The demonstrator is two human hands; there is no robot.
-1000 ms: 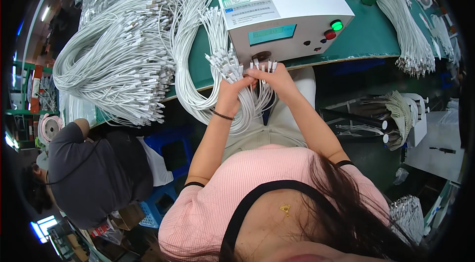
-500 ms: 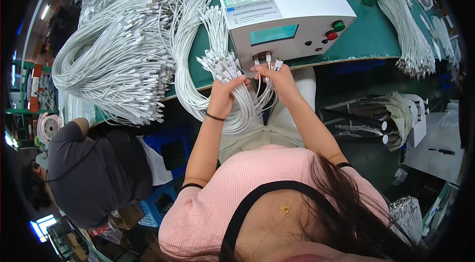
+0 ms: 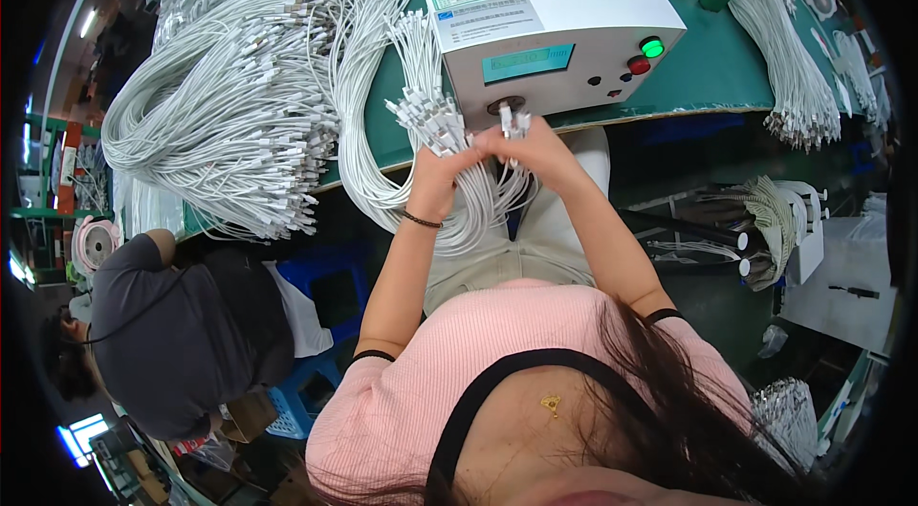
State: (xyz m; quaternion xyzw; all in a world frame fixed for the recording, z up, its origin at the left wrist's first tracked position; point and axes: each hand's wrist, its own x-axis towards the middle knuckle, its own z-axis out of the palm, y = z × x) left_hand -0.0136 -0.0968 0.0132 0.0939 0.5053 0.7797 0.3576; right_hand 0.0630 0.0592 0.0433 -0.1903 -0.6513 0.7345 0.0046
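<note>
Left hand (image 3: 442, 177) grips larger cable bunch (image 3: 430, 121), right hand (image 3: 537, 153) smaller bunch (image 3: 513, 121) near display box (image 3: 559, 23); likely midway, which bunch is finished unclear

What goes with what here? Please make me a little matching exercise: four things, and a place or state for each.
1. Bare left hand
2. Bare right hand
3. Round green button
4. White box-shaped machine

A. Brightly lit
B. Holding the larger bunch of thin white cables
C. On the green tabletop
D. Holding the smaller bunch of thin white cables

Pairs: 1-B, 2-D, 3-A, 4-C
</note>
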